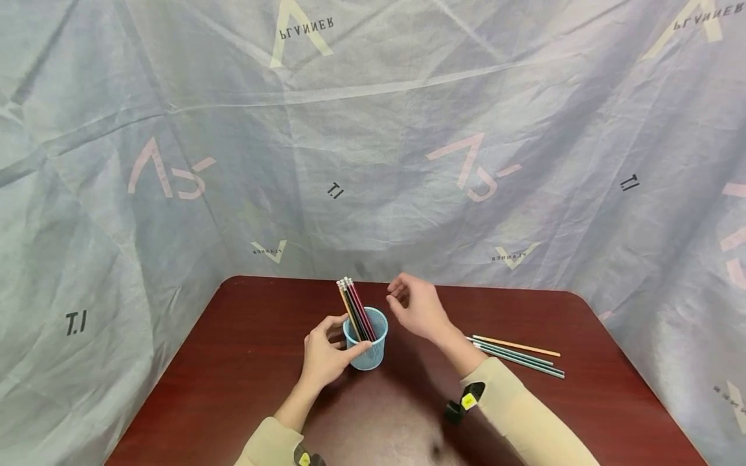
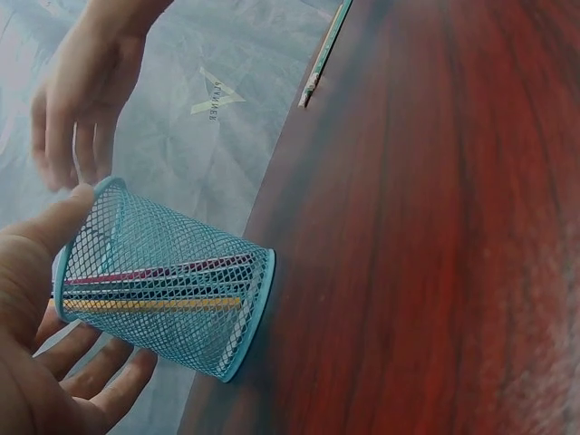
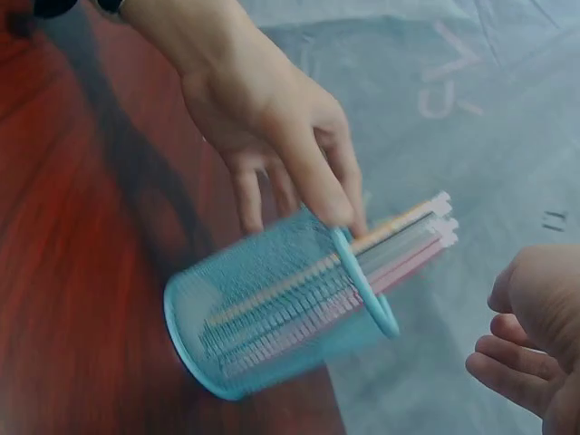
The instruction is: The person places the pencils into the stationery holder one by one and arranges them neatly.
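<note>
Well right of the cup (image 1: 375, 353) lies 1 orange pencil (image 1: 516, 345).

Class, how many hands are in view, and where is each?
2. The left hand holds the cup near its rim; the right hand is raised to the cup's right, holding nothing.

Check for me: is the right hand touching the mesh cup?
Apart. The right wrist view shows grey cloth plainly visible between the right hand and the rim of the mesh cup.
</note>
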Demonstrator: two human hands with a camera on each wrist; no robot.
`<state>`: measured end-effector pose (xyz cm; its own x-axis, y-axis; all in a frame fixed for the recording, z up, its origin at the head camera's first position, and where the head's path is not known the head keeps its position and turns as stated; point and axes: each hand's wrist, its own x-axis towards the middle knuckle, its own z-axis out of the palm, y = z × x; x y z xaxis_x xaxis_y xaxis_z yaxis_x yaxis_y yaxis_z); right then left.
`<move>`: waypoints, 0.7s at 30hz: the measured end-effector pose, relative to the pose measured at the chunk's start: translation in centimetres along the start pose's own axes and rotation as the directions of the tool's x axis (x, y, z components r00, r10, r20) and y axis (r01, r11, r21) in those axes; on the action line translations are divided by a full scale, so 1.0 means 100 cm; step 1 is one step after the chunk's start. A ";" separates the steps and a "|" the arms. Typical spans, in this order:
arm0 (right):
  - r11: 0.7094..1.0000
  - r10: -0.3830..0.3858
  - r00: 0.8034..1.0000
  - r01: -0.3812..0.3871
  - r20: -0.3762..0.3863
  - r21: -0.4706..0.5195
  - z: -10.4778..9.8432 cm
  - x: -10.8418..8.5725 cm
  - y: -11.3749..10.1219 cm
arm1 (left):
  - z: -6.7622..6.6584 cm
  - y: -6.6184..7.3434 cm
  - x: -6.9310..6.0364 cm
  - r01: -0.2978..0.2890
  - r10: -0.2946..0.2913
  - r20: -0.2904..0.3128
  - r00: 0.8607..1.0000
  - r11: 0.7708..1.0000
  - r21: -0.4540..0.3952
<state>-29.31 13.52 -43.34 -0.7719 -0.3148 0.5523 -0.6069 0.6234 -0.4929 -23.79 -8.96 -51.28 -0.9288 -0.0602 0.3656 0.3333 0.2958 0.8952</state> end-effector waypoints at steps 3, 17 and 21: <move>1.000 -0.002 1.000 0.002 -0.009 -0.029 -0.016 -0.004 0.007 | 0.000 -0.001 0.001 0.002 -0.002 -0.001 1.000 1.000 -0.010; 0.983 0.097 0.995 -0.093 0.019 -0.156 -0.079 -0.039 0.054 | 0.000 -0.001 0.000 0.010 -0.010 0.003 1.000 1.000 -0.028; 0.973 0.124 0.992 -0.119 0.015 -0.197 -0.091 -0.051 0.066 | 0.000 -0.002 -0.001 0.013 -0.013 0.000 1.000 1.000 -0.016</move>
<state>-27.64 25.80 -43.29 -0.8439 -0.2456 0.4770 -0.4618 0.7849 -0.4130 -23.77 -8.96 -51.47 -0.9332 -0.0639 0.3536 0.3234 0.2797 0.9040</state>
